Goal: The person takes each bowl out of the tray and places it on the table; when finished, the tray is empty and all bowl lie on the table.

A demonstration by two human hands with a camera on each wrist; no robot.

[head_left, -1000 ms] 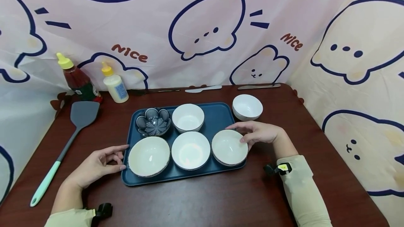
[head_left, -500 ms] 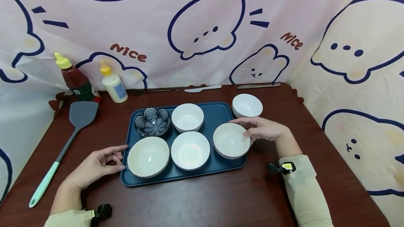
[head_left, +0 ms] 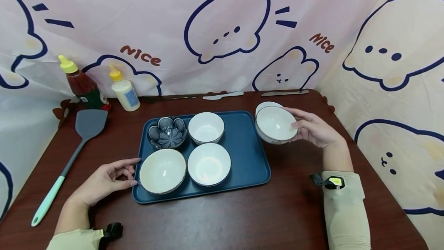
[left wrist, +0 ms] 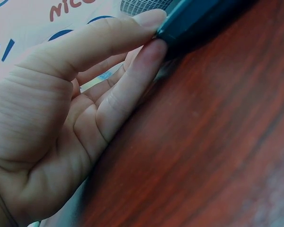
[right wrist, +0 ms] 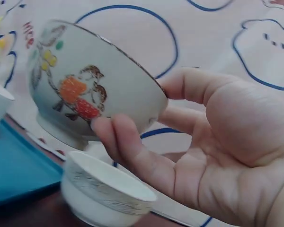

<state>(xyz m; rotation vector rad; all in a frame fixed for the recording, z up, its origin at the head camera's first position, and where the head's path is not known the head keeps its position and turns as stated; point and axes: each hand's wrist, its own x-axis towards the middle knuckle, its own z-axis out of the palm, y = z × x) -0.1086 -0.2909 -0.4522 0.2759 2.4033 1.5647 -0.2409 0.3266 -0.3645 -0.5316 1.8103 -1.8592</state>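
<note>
My right hand (head_left: 317,129) holds a white bowl (head_left: 276,123) by its side, just past the right end of the blue tray (head_left: 249,161). Painted birds and flowers show on the outside of this bowl in the right wrist view. Below and behind it there stands another white bowl (right wrist: 106,191), partly hidden from the head view. With thumb and finger, my left hand (head_left: 104,183) pinches the tray's left edge, seen closely in the left wrist view. On the tray are three white bowls, a cream one (head_left: 163,171) at front left, and a dark flower-shaped bowl (head_left: 167,132).
A grey spatula (head_left: 91,122) with a mint handle lies on the left. Behind it stand a red sauce bottle (head_left: 83,86) and a cream squeeze bottle (head_left: 125,93). Knives, one of them white (head_left: 223,95), lie along the table's back edge before a printed cloth (head_left: 222,76).
My right hand has lifted the bowl off the tray's front right and carried it right and back, over the bowl on the table. The left hand stays at the tray edge.
</note>
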